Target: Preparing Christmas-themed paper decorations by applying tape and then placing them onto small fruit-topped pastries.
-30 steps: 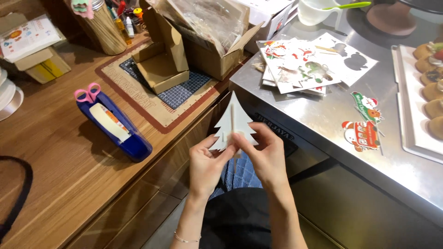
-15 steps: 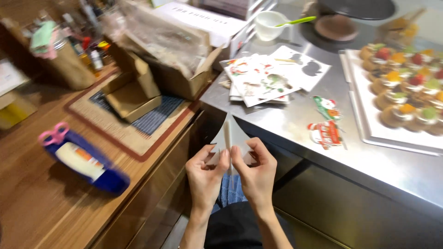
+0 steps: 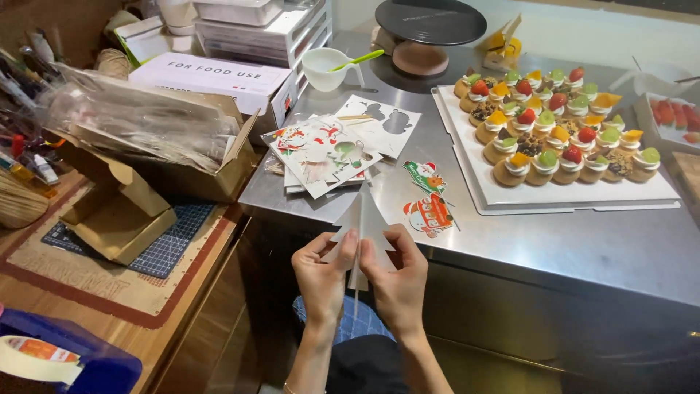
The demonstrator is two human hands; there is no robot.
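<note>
Pinching the white paper tree [image 3: 362, 219] low between left hand [image 3: 323, 271] and right hand [image 3: 397, 277], you hold something light, thin, easily creased — keep both grips gentle near its lower edge.

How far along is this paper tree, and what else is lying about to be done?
Done, by the look of it: the white paper tree is already cut to shape, and two coloured cut-outs lie loose on the steel counter. In hand: the left hand and right hand pinch the tree along its middle fold. Possibly left: the printed sheets stacked behind still hold uncut figures.
</note>
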